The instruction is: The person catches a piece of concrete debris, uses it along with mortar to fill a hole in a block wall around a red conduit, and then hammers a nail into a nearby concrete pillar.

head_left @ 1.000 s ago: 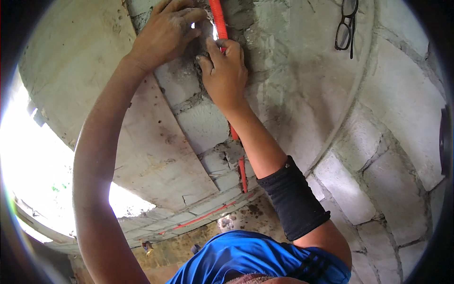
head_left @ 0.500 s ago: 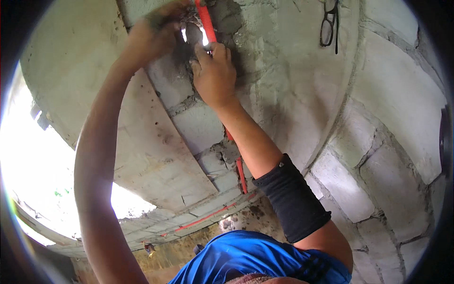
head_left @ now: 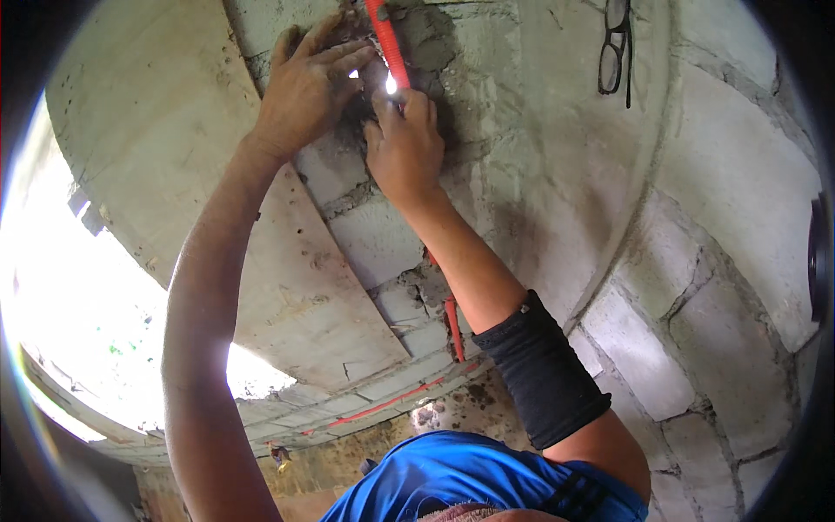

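A red corrugated conduit (head_left: pixel 389 43) runs along a rough, mortar-smeared channel in the block wall, beside a small hole with light coming through (head_left: pixel 391 83). My left hand (head_left: pixel 309 96) rests its spread fingers on the grey mortar left of that hole. My right hand (head_left: pixel 404 152) is just below the conduit, fingers bent and closed at the lower edge of the hole; whatever they grip is hidden. A black sleeve (head_left: pixel 539 365) covers my right elbow.
A large pale board (head_left: pixel 139 139) lies along the left of the channel, beside a bright opening (head_left: pixel 70 287). Black-framed glasses (head_left: pixel 616 61) are at upper right on the wall. More red conduit (head_left: pixel 454 326) shows lower down. Rough block masonry (head_left: pixel 731 226) curves along the right.
My left hand, blurred in motion half a second ago, is sharper now and a little lower than a second ago. My right hand sits slightly lower too. The view has shifted slightly.
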A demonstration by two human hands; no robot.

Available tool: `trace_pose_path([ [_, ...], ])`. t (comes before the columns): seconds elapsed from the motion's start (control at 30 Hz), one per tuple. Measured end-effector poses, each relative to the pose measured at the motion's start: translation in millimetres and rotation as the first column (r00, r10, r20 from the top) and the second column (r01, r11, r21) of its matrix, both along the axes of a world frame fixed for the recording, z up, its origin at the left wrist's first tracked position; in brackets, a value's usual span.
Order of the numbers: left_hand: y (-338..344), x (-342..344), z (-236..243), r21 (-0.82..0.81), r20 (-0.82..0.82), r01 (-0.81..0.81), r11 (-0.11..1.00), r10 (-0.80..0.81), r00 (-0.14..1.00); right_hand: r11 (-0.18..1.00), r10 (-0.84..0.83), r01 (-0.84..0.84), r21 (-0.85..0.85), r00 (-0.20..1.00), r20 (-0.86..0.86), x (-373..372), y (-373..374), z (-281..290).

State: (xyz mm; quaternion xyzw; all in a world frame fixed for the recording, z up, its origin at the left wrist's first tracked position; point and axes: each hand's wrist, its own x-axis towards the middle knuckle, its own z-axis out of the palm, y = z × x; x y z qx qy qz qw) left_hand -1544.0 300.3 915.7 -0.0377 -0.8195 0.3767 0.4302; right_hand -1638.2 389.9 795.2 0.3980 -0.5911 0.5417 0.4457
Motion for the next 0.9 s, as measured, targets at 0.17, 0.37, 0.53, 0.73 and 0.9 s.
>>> trace_pose_path([
  [0.17, 8, -7, 0, -0.087, -0.044, -0.116, 0.989, 0.112, 0.993, 0.999, 0.015, -0.015, 0.047, 1.0, -0.008, -5, 0, 7],
  [0.37, -2, -4, 1, -0.072, -0.033, -0.087, 0.994, 0.085, 0.996, 0.999, 0.032, -0.031, 0.044, 0.999, -0.027, -5, 1, 2],
  [0.53, 6, -7, 1, -0.08, -0.042, -0.064, 0.995, 0.06, 0.997, 0.996, 0.093, -0.091, 0.023, 0.993, -0.077, -12, 0, -2],
  [0.73, 5, -7, -3, -0.093, -0.046, -0.098, 0.991, 0.094, 0.995, 0.997, 0.066, -0.063, 0.053, 0.997, -0.044, -8, 1, -1],
  [0.9, 1, -10, -2, -0.064, -0.055, -0.084, 0.994, 0.081, 0.995, 0.946, 0.251, -0.262, -0.192, 0.965, -0.079, -26, 4, -2],
])
